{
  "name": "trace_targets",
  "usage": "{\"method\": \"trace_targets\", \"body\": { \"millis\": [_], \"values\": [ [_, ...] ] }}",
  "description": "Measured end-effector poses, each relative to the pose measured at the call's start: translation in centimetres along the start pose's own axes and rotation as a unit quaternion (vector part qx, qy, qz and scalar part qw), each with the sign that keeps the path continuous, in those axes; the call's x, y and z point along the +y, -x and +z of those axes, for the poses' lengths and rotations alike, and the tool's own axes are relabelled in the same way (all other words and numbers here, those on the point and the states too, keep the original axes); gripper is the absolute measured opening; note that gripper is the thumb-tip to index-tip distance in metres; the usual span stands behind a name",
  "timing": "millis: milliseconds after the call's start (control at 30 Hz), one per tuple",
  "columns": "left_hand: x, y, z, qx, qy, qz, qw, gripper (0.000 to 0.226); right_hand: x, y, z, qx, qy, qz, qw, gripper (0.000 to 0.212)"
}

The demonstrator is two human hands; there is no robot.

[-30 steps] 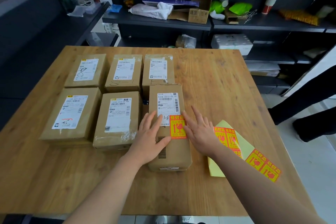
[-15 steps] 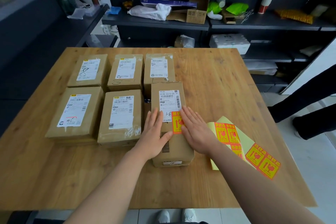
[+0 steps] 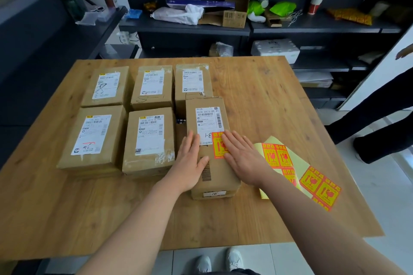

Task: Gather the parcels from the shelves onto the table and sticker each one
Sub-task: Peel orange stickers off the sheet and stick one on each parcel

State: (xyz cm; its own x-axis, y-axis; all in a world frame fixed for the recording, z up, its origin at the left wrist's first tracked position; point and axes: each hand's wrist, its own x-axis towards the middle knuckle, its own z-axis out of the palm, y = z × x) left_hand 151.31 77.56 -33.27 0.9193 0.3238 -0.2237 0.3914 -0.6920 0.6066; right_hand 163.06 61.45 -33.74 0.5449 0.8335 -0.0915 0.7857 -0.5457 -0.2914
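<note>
**Both palms flat on the stickered parcel**

The left hand (image 3: 190, 161) and right hand (image 3: 243, 158) press the near-right parcel (image 3: 220, 177) on the bench (image 3: 257, 96), fingers (image 3: 192, 140) straight, gripping nothing. The right hand partly covers an orange sticker (image 3: 217, 148) on the parcel's top. Five other parcels (image 3: 149, 140) lie left and beyond. A sticker sheet (image 3: 288, 158) lies just right of the parcel.

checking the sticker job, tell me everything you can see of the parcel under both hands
The parcel is a brown cardboard box lying flat on the wooden table, its long side running away from the person. A white shipping label covers its far half. A red-and-yellow sticker sits at the label's near corner. The left hand and right hand press flat on top, the right touching the sticker.
</note>
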Motion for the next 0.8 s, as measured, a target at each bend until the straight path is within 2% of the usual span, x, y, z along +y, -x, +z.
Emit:
{"method": "trace_targets", "body": {
  "millis": [133,200,300,567,800],
  "values": [
    [0.4,1.8,-0.3,0.030,0.055,-0.037,0.997,0.076,-0.9,1.3,-0.3,0.044,-0.132,0.090,0.986,0.054],
    [0.6,2.6,-0.6,0.056,0.086,-0.054,0.993,0.067,-1.3,1.9,-0.5,0.078,-0.206,0.139,0.965,0.042],
    [1.2,3.3,-0.8,0.074,0.101,-0.054,0.991,0.050,-1.6,2.5,-0.6,0.109,-0.260,0.172,0.944,0.030],
    [5.2,1.7,-1.9,0.085,0.104,-0.007,0.991,0.055,0.4,4.9,-4.2,0.189,-0.268,0.228,0.917,0.023],
    [10.9,-4.3,-3.9,0.071,0.090,0.048,0.992,0.053,5.7,2.6,-9.2,0.211,-0.229,0.239,0.919,0.027]
  ]
}}
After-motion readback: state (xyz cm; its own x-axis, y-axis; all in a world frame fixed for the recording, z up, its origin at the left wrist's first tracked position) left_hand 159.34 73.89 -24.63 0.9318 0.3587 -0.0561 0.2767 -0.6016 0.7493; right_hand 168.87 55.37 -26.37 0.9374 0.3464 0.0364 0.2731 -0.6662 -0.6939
